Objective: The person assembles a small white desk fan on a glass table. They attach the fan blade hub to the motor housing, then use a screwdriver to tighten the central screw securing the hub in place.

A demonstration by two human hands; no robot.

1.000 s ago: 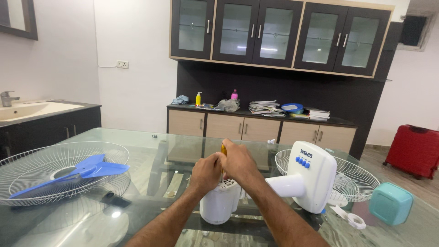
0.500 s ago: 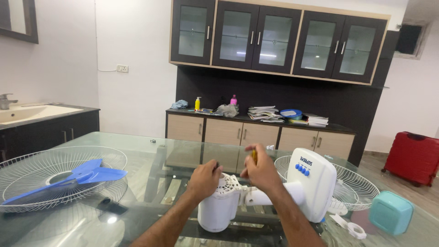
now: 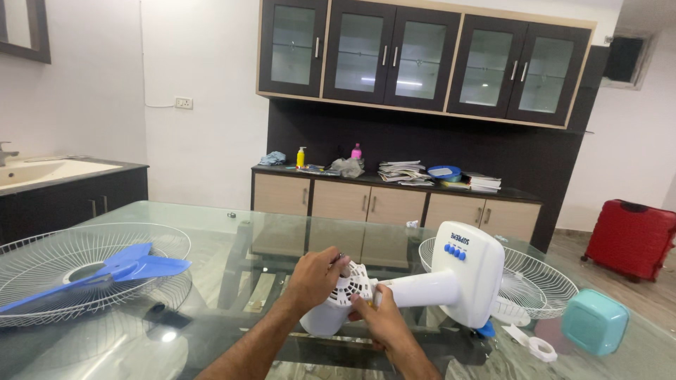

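White plastic makes up the fan motor housing (image 3: 331, 309), which lies tilted on the glass table (image 3: 211, 232) near its front edge, joined by a white neck to the fan base (image 3: 468, 274) with blue buttons. The left hand (image 3: 313, 278) is closed over the top of the housing, fingers curled on the vented end. The right hand (image 3: 380, 320) sits just below and to the right, curled around the spot where housing meets neck; a small yellowish tip shows near its fingers, but what it grips cannot be told for sure.

To the left on the table rests a wire fan guard (image 3: 42, 288) with a blue fan blade (image 3: 113, 271) lying in it. A second wire guard (image 3: 539, 281) lies behind the base on the right. Near the right edge stand a teal box (image 3: 595, 322) and a small white ring (image 3: 542, 347). Beyond the table are a wooden sideboard (image 3: 352, 200) and a red suitcase (image 3: 630, 236).
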